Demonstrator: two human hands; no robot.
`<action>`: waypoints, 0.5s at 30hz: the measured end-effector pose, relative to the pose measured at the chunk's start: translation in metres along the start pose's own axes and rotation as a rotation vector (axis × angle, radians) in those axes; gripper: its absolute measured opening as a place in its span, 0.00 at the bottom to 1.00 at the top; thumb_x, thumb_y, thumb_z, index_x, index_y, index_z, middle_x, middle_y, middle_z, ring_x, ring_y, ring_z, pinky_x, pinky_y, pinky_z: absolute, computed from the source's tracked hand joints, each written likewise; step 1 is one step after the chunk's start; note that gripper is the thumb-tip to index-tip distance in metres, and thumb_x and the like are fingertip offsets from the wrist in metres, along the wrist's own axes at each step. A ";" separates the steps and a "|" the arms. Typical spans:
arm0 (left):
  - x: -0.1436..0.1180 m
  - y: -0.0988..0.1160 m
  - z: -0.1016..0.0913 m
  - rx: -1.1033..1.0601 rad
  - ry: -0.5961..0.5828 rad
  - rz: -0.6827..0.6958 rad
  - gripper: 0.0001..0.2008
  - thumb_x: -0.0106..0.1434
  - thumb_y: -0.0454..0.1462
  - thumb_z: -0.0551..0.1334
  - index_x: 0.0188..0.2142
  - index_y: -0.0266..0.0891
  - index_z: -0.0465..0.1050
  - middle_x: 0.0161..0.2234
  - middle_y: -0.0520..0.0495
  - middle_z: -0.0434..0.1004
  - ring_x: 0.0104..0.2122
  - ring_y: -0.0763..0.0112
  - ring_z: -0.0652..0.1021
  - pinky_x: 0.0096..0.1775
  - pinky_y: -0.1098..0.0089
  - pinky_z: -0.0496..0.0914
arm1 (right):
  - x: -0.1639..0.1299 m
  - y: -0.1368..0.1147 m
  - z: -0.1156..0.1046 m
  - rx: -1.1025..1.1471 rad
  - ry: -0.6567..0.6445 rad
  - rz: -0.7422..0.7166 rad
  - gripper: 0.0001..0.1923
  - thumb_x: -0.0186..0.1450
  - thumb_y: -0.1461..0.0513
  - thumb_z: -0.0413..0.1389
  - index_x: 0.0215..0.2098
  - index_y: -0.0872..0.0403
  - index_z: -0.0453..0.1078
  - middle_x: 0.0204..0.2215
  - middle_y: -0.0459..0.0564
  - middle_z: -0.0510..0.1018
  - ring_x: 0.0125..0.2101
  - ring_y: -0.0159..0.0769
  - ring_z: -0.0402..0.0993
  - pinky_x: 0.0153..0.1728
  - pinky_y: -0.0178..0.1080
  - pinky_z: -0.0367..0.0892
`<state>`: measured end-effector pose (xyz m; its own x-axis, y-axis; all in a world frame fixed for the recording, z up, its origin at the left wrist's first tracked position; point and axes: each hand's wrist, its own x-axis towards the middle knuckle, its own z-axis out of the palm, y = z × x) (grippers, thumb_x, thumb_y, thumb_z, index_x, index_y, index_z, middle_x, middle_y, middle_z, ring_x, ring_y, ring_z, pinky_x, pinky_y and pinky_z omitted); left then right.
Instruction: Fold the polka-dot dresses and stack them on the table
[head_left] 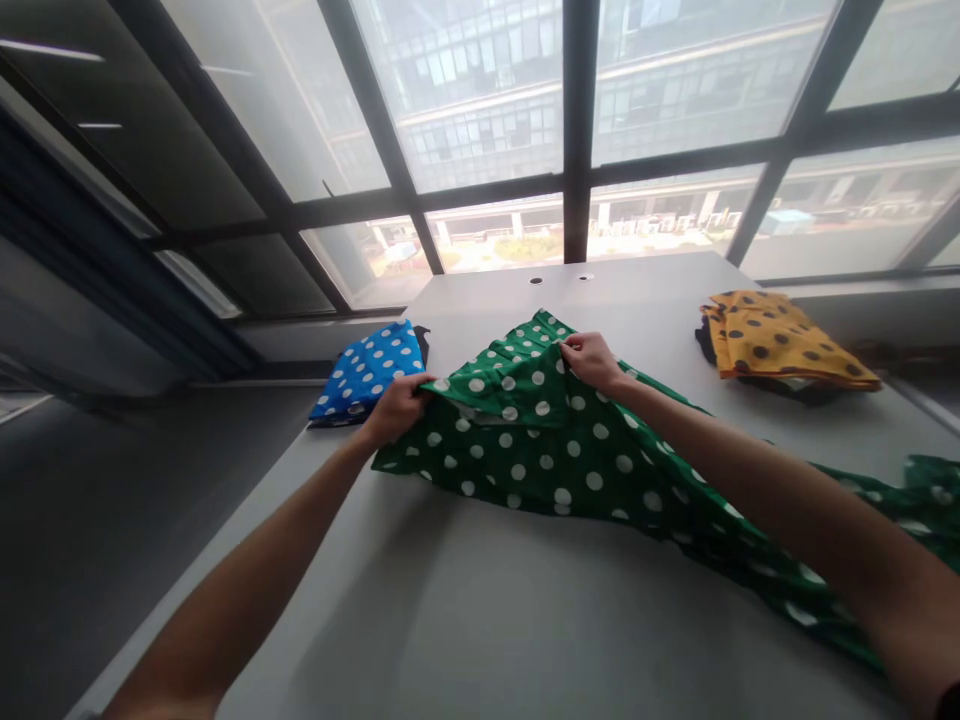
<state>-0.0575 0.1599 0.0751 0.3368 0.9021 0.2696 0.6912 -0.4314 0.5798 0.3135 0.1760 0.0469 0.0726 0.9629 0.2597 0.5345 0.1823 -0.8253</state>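
A green cloth with white polka dots [555, 465] stretches across the white table, from the middle to the right edge of the view. My left hand [399, 408] grips one corner of it, fingers closed around the fabric. Further right, my right hand [592, 360] pinches the cloth's upper edge between thumb and fingers. Between both hands the edge is lifted and a fold hangs down. The rest trails under my right forearm, which hides part of it. Whether it is a garment or a plain sheet I cannot tell.
A folded blue cloth with white dots [371, 370] lies at the table's left edge. On the right rests a folded yellow cloth with dark dots [787, 340], dark fabric beneath it. The white table [487, 610] reaches to the large windows [487, 110].
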 end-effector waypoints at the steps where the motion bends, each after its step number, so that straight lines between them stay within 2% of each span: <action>1: 0.023 -0.001 -0.003 -0.005 0.011 -0.028 0.16 0.59 0.42 0.58 0.39 0.38 0.82 0.39 0.45 0.85 0.39 0.58 0.81 0.45 0.65 0.75 | 0.017 0.002 -0.003 -0.039 0.015 0.004 0.21 0.66 0.48 0.53 0.23 0.53 0.69 0.23 0.48 0.74 0.28 0.36 0.67 0.27 0.36 0.58; 4: 0.089 -0.009 0.001 0.002 0.014 -0.147 0.14 0.59 0.44 0.59 0.31 0.38 0.79 0.33 0.46 0.83 0.33 0.63 0.78 0.36 0.70 0.72 | 0.069 0.012 -0.011 -0.174 0.055 0.051 0.22 0.69 0.49 0.53 0.23 0.53 0.71 0.25 0.51 0.77 0.30 0.38 0.71 0.30 0.37 0.61; 8: 0.149 -0.033 0.037 0.062 -0.054 -0.307 0.17 0.57 0.49 0.64 0.22 0.38 0.74 0.21 0.49 0.73 0.26 0.66 0.73 0.27 0.72 0.64 | 0.120 0.042 -0.005 -0.355 0.044 0.190 0.17 0.70 0.55 0.56 0.27 0.54 0.76 0.32 0.57 0.82 0.36 0.43 0.78 0.36 0.38 0.66; 12: 0.167 -0.061 0.081 0.110 -0.173 -0.397 0.22 0.55 0.51 0.68 0.16 0.40 0.69 0.15 0.51 0.66 0.21 0.69 0.69 0.25 0.71 0.59 | 0.136 0.081 0.010 -0.484 -0.040 0.306 0.12 0.69 0.57 0.59 0.36 0.57 0.80 0.38 0.64 0.83 0.41 0.50 0.80 0.41 0.44 0.71; 15: 0.165 -0.078 0.100 0.126 -0.243 -0.400 0.22 0.57 0.51 0.68 0.16 0.40 0.69 0.17 0.50 0.69 0.22 0.68 0.69 0.26 0.71 0.59 | 0.132 0.104 0.015 -0.514 -0.128 0.228 0.15 0.65 0.59 0.64 0.49 0.56 0.79 0.45 0.63 0.82 0.47 0.51 0.79 0.49 0.47 0.72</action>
<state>0.0085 0.3409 -0.0027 0.1579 0.9757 -0.1518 0.8640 -0.0621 0.4997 0.3661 0.3250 -0.0124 0.1487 0.9888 0.0145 0.8602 -0.1221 -0.4952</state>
